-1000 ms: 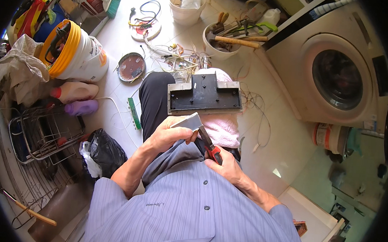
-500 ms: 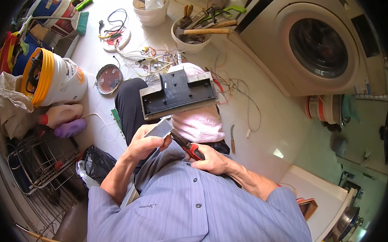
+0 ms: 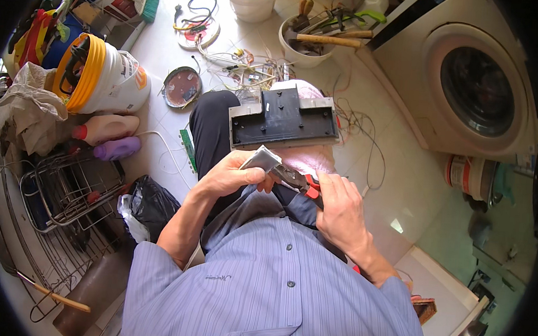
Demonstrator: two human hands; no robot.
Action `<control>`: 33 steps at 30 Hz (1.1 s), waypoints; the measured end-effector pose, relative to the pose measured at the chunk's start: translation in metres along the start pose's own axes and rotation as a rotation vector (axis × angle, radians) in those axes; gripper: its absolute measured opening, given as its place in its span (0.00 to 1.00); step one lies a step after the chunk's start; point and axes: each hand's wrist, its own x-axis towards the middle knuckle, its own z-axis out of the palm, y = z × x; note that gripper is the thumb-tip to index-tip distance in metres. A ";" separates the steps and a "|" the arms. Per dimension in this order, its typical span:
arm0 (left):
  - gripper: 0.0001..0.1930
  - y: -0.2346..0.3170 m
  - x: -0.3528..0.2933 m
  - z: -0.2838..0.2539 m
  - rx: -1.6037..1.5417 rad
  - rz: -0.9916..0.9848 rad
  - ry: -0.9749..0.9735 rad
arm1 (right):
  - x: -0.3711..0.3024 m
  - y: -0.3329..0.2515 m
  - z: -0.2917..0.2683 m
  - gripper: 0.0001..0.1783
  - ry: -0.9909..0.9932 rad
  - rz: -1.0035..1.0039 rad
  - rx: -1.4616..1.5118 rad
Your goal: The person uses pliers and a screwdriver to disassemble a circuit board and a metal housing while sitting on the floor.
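White tiled floor (image 3: pixel 166 47), cluttered w/ tools. Small metal piece (image 3: pixel 261 160) is pinched in left hand (image 3: pixel 232 177) over lap; pliers (image 3: pixel 298 183) gripped by right hand (image 3: pixel 338 211), jaws at its edge. Work judged mid-way; black panel (image 3: pixel 284 117) left untouched on knees.

On the floor lie 2 bottles (image 3: pixel 104 127) (image 3: pixel 116 148), 2 white bowls (image 3: pixel 250 3) (image 3: pixel 299 54), and 1 washing machine (image 3: pixel 468 87).

left hand (image 3: pixel 229 177): fingers curled, thumb and fingertips pinched shut in a grip, palm turned down | right hand (image 3: pixel 338 209): closed in a fist-like grip, knuckles up | forearms: both bare, raised from the lower edge, bent inward so the hands are brought close together above the lap | sleeves: rolled to the elbows
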 end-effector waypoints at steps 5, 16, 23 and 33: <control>0.18 -0.001 0.003 -0.001 -0.017 -0.013 0.011 | 0.002 0.002 0.005 0.26 0.085 -0.028 -0.049; 0.14 0.004 0.002 0.003 0.045 -0.070 0.079 | 0.006 0.015 0.002 0.29 0.154 -0.085 -0.150; 0.14 0.010 -0.001 0.011 0.107 -0.064 0.124 | 0.006 0.014 0.004 0.29 0.116 -0.026 -0.141; 0.14 0.024 -0.003 0.014 0.067 -0.113 0.157 | 0.009 0.020 0.006 0.28 0.133 -0.075 -0.097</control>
